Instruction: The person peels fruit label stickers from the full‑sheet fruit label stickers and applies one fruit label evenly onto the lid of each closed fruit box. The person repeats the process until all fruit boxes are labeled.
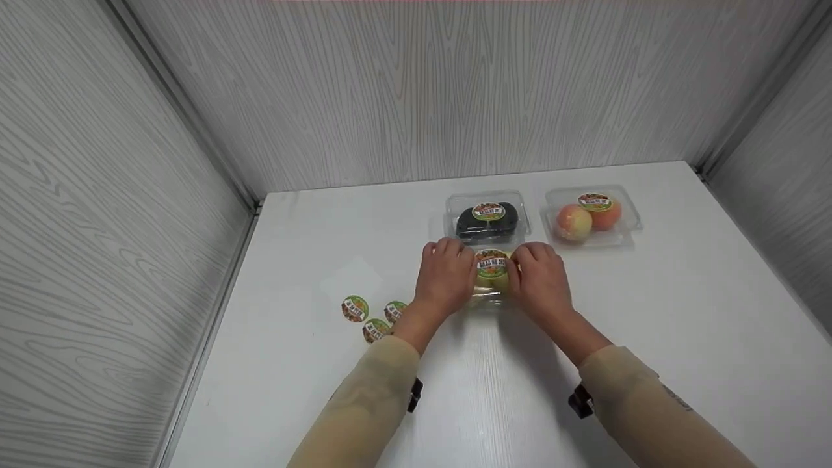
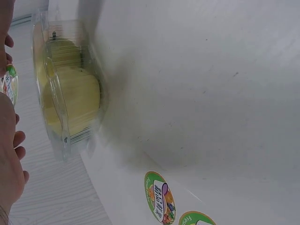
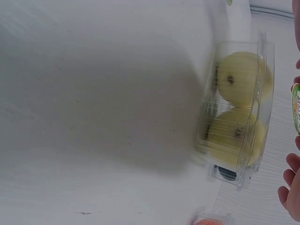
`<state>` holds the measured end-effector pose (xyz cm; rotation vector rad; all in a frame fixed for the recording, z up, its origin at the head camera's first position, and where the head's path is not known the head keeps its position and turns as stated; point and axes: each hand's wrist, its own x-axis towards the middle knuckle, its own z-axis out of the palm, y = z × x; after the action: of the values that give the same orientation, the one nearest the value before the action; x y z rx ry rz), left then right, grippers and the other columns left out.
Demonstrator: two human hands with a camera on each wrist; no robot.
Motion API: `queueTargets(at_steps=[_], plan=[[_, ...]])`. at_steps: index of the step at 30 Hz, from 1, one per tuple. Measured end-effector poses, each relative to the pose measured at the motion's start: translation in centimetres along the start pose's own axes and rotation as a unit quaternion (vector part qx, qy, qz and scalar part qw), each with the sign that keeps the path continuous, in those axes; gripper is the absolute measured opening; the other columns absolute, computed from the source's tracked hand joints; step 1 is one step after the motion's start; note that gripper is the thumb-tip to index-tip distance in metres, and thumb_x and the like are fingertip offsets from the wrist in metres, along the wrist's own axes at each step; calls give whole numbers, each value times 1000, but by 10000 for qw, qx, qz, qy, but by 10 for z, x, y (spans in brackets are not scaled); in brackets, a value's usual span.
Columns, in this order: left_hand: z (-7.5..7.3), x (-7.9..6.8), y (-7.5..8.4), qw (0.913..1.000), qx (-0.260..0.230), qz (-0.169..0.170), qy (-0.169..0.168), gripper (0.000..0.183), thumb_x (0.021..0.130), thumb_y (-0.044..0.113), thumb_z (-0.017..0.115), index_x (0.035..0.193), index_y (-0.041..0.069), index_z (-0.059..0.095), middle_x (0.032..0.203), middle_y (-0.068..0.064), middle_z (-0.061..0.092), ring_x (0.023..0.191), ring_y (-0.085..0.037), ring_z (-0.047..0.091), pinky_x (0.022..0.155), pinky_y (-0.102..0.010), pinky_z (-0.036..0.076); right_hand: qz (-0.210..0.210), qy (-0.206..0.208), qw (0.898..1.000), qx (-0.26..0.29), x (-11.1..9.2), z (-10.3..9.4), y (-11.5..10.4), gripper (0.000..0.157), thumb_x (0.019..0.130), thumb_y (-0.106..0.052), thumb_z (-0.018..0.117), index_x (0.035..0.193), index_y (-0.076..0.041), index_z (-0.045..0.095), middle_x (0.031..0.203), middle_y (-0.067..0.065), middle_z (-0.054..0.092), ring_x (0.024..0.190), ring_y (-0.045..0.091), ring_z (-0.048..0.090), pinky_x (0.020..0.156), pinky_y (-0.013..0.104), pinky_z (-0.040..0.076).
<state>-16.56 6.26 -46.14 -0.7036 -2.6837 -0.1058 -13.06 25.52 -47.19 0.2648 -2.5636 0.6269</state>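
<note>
My left hand (image 1: 446,276) and right hand (image 1: 542,278) pinch a round fruit-label sticker (image 1: 492,264) by its opposite edges. The sticker hangs over a clear plastic clamshell box (image 1: 487,299), with a gap between them in both wrist views. Two yellow fruits (image 3: 236,133), apple- or pear-like with dark stem ends, sit inside the closed box. In the left wrist view the sticker (image 2: 10,85) shows between the fingertips of both hands. Only a sliver of the sticker (image 3: 296,108) appears at the edge of the right wrist view.
Behind stands a clear box (image 1: 459,203) of dark fruit or vegetables with a sticker (image 1: 489,211) on its lid. To its right is a labelled box (image 1: 624,231) of peach-like fruit. Several loose stickers (image 1: 355,309) lie left on the white table (image 1: 273,364), walled at back and sides.
</note>
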Motion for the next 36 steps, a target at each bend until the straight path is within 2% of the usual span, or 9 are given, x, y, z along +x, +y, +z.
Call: queueTargets(at_steps=[7,13,20,29,36], plan=[[1,7,-1,9998,139,109,-95,32,111,31,47,111,12,73,117,-7,66,121,-26,59,104,-48,46,55,-177,9998,-85,5,-1,1,18,104,-16,65,95,0,61,115,21,63,112,41,58,99,56,46],[0,13,-2,9990,299,47,-340,35,112,34,45,114,13,72,121,-6,65,125,-25,56,107,-49,44,171,-370,9991,-128,9,-1,1,20,106,-18,63,98,0,63,120,21,62,116,40,57,105,55,45],[3,15,0,9982,411,52,-443,33,112,33,47,119,13,72,121,-7,64,125,-26,56,106,-49,44,318,-551,9978,-170,10,2,3,21,107,-20,63,99,0,63,123,21,61,119,40,55,106,55,44],[6,19,0,9959,321,-23,-851,33,112,34,45,120,15,71,127,-7,62,128,-26,53,109,-50,41,250,-428,9986,-190,9,7,5,19,105,-16,65,96,1,62,119,23,61,115,43,57,101,57,46],[9,20,1,9943,282,-72,-1026,34,112,34,45,124,15,71,130,-7,61,129,-25,51,110,-50,41,371,-508,9979,-181,10,9,7,20,105,-16,64,96,2,62,122,24,61,117,43,56,102,57,45]])
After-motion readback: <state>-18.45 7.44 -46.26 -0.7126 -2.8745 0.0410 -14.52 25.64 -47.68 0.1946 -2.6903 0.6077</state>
